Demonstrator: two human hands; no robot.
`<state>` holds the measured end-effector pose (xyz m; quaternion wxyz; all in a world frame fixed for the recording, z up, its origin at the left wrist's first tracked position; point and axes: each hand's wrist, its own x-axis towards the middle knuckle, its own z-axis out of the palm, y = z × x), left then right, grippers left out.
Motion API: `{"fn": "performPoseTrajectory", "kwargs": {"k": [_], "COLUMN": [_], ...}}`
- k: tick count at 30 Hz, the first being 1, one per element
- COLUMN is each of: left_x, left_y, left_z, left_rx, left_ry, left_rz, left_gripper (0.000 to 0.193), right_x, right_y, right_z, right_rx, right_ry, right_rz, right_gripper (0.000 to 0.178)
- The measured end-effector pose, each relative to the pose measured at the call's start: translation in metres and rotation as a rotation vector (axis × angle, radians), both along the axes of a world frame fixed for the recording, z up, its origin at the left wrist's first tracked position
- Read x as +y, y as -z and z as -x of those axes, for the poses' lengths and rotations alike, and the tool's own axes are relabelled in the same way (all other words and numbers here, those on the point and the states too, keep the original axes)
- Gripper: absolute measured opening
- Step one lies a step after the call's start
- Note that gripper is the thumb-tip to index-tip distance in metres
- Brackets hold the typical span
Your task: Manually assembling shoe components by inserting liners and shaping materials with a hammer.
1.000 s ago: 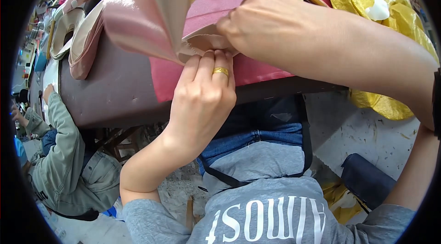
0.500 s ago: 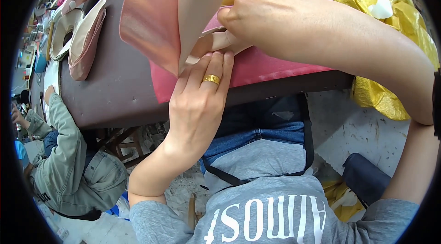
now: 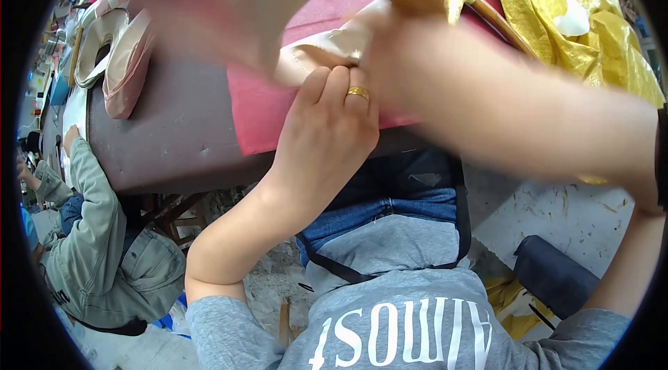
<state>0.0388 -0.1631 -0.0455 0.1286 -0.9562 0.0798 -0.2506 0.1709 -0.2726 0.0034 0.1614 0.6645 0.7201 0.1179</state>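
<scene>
My left hand, with a gold ring on one finger, has its fingers curled over the near edge of a beige-lined leather piece. Part of that piece rises as a large pinkish flap, blurred by motion at the top of the view. Beside the left hand, my right hand is smeared by motion, so its fingers cannot be made out. Both hands are over a pink sheet that lies on the brown padded table.
Pink and beige shoe-upper pieces lie at the left. A hammer with a black head and wooden handle rests at the back right, by crumpled yellow sheeting. A co-worker in a green jacket sits on the left.
My left hand has shifted right and its fingers have curled in. The right hand has moved slightly nearer and blurred. The leather flap has swung up and left.
</scene>
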Motion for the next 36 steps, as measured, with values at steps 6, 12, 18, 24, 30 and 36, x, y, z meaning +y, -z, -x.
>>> {"fn": "performPoseTrajectory", "kwargs": {"k": [6, 12, 18, 24, 30, 36], "left_x": [-0.002, 0.005, 0.003, 0.006, 0.000, -0.002], "left_y": [-0.004, -0.011, -0.007, 0.000, -0.010, -0.006], "left_z": [0.005, 0.025, 0.036, 0.043, 0.033, 0.026], "left_rx": [0.078, 0.078, 0.051, 0.032, 0.115, 0.118], "left_ry": [-0.004, -0.063, -0.109, -0.092, -0.149, -0.165], "left_rz": [-0.042, -0.080, -0.108, 0.034, 0.203, 0.183], "left_gripper": [0.016, 0.021, 0.028, 0.033, 0.034, 0.039], "right_x": [0.000, 0.015, 0.020, 0.020, 0.016, 0.003], "right_y": [-0.036, -0.029, -0.025, -0.014, -0.008, -0.017], "right_z": [-0.007, -0.019, -0.011, -0.017, -0.015, -0.015], "right_rx": [-0.051, 0.327, 0.292, 0.344, 0.323, 0.238], "right_ry": [-0.270, -0.217, -0.060, -0.126, -0.008, -0.163], "right_rz": [-0.041, -0.185, -0.205, -0.218, -0.133, -0.236], "right_gripper": [0.012, 0.006, 0.007, 0.008, 0.008, 0.008]}}
